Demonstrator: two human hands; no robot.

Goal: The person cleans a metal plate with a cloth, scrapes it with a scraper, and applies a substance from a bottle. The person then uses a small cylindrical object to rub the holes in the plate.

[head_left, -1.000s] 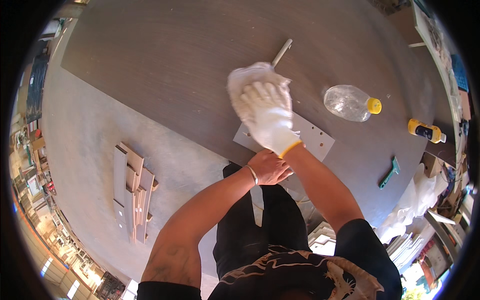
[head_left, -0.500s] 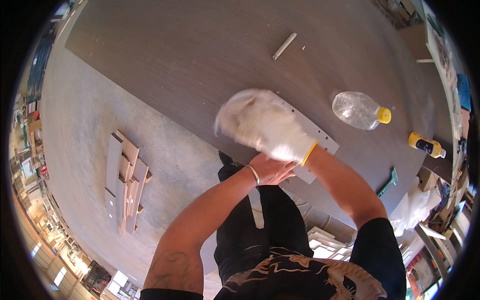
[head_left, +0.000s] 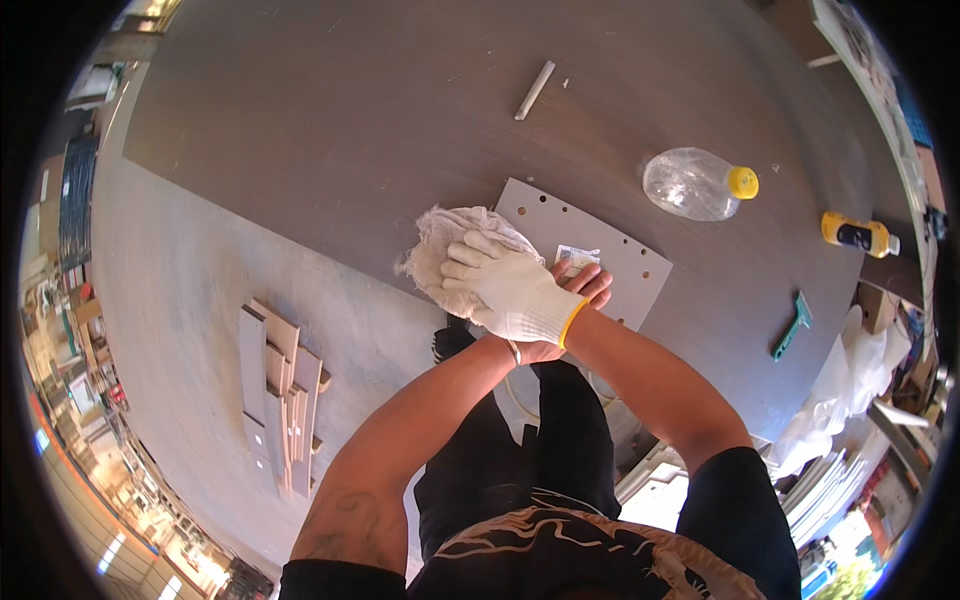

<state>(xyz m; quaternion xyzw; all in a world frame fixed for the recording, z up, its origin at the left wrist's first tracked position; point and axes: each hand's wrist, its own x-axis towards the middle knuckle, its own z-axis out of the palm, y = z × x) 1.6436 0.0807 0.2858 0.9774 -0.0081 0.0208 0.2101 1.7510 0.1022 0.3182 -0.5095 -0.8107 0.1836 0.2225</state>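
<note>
My right hand (head_left: 505, 285), in a white knit glove with a yellow cuff, holds a crumpled off-white rag (head_left: 440, 245) down at the left end of a small grey panel (head_left: 590, 225) with drilled holes. My bare left hand (head_left: 593, 286), a bracelet at its wrist, passes beneath the right wrist. Its fingers are spread on the panel, touching a small white printed label (head_left: 573, 258). The rest of that hand is mostly hidden by the right forearm. The panel lies near the front edge of a large dark board (head_left: 350, 130).
On the board lie a thin grey stick (head_left: 535, 91), a clear plastic bottle with a yellow cap (head_left: 692, 184), a yellow bottle (head_left: 860, 234) and a green scraper (head_left: 795, 325). Stacked wooden strips (head_left: 285, 395) rest on the floor at left. White plastic wrapping (head_left: 835, 390) bunches at right.
My gloved right hand, blurred earlier, has moved down and left with the rag, uncovering more of the panel. My left hand's fingers have shifted up onto the panel by the label.
</note>
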